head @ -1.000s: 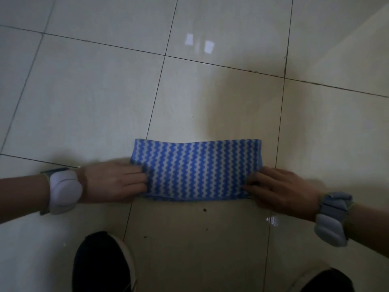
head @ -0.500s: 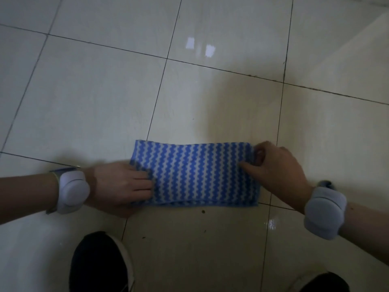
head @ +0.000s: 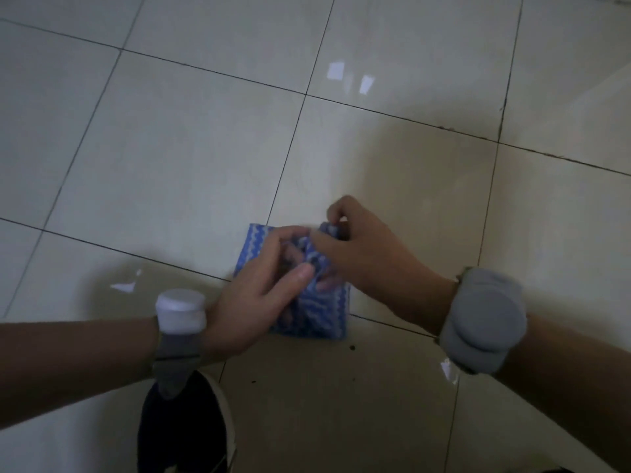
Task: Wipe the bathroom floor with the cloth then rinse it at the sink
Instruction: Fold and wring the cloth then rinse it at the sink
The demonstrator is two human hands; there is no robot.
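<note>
Curled fingers of left hand (head: 254, 298) and right hand (head: 370, 256) pinch the cloth (head: 327, 314), shoe (head: 184, 431) nearby

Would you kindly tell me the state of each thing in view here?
Cloth: folded, on the floor, both hands on it.
Left hand: holds the cloth.
Right hand: pinches the cloth's top edge.
Floor: glossy, with dark specks near the cloth.
Shoe: on the floor.

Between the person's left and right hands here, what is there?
The blue zigzag cloth, folded small on the tiled floor. The left hand and right hand both hold it from either side. The head view shows this.
</note>
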